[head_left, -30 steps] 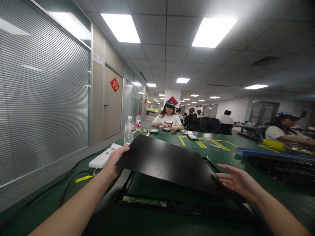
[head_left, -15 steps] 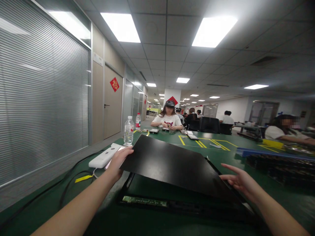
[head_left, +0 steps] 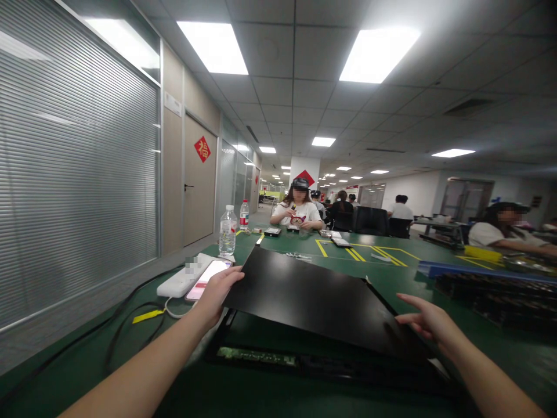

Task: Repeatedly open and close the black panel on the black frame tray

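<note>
A flat black panel (head_left: 313, 296) lies tilted over a black tray (head_left: 261, 354), its far left corner raised. My left hand (head_left: 217, 290) grips the panel's left edge, thumb on top. My right hand (head_left: 424, 322) rests against the panel's right edge, fingers curled round it with the forefinger stretched out. A green circuit strip (head_left: 256, 355) shows in the tray's near slot under the panel.
A white power strip (head_left: 178, 280) and a lit phone (head_left: 208, 271) lie to the left, with cables trailing off the green table (head_left: 383, 267). Two water bottles (head_left: 228, 231) stand beyond. Black trays (head_left: 491, 293) are stacked at the right. People sit at the far end and at the right.
The panel has come down, its raised far edge now lower over the tray. Both hands moved with it. The phone beside the power strip is now uncovered.
</note>
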`<state>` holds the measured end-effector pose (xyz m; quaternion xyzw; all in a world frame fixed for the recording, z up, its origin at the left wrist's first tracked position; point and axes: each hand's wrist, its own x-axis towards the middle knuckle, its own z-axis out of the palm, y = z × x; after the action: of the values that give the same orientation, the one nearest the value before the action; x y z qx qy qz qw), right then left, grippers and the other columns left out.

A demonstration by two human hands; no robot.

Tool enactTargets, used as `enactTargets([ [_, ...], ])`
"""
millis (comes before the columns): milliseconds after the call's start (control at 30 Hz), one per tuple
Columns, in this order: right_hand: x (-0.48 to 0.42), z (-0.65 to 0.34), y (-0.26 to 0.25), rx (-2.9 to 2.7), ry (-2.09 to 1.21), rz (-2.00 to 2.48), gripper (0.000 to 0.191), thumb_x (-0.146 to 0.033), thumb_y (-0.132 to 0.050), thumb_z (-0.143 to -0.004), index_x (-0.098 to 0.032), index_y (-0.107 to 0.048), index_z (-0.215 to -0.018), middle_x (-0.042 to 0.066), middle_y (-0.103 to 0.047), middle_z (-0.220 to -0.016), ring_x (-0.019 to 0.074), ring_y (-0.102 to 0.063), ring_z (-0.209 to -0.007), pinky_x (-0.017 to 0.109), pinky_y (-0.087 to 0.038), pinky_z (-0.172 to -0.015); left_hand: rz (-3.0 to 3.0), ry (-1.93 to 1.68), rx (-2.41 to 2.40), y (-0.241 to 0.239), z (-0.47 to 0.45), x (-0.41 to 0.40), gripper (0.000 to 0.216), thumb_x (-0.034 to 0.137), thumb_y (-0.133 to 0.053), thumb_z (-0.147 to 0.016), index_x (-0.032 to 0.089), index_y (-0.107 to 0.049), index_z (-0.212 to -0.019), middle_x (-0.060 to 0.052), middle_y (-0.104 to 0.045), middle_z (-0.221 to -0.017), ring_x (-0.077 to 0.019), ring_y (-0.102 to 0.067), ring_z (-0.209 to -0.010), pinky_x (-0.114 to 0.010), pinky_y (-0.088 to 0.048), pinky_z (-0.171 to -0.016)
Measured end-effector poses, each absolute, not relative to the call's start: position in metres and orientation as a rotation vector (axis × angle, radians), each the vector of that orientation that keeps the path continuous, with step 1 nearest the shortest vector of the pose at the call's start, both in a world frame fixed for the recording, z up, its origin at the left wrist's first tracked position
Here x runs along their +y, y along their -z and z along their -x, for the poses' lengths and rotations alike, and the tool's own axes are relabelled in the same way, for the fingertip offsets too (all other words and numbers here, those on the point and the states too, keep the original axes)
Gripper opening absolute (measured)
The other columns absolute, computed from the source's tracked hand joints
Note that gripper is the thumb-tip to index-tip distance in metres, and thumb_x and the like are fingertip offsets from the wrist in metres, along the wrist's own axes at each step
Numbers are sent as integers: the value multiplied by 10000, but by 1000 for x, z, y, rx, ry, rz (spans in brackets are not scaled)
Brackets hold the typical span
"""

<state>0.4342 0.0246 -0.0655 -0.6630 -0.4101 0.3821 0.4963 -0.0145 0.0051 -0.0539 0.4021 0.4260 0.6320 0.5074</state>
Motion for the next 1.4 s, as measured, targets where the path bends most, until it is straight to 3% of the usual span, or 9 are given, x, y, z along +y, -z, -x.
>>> enactTargets([
  [533,23,-428,63,-1076,-710,1669,522,-440,-500,-704,-133,-541,-1124,88,-656,-501,85,-350,-323,204,-261,-353,-1033,-1437,1053,60,12,8,322,216,-617,-640,143,-656,-951,-34,-728,-732,-189,-663,-680,-255,-471,-619],
  [800,28,-433,66,-1258,-549,1826,506,-479,-459,-705,-138,-590,-1054,67,-672,-549,126,-449,-369,275,-370,-465,-1048,-1410,1127,62,13,8,312,208,-589,-659,141,-659,-956,-28,-726,-725,-177,-660,-687,-238,-464,-611],
  [1400,29,-434,63,-1465,-303,2018,475,-517,-449,-686,-190,-655,-963,60,-702,-681,218,-629,-635,293,-417,-559,-1235,-1342,1304,61,12,5,373,309,-557,-709,160,-648,-1040,-71,-725,-896,-232,-657,-851,-326,-490,-764],
])
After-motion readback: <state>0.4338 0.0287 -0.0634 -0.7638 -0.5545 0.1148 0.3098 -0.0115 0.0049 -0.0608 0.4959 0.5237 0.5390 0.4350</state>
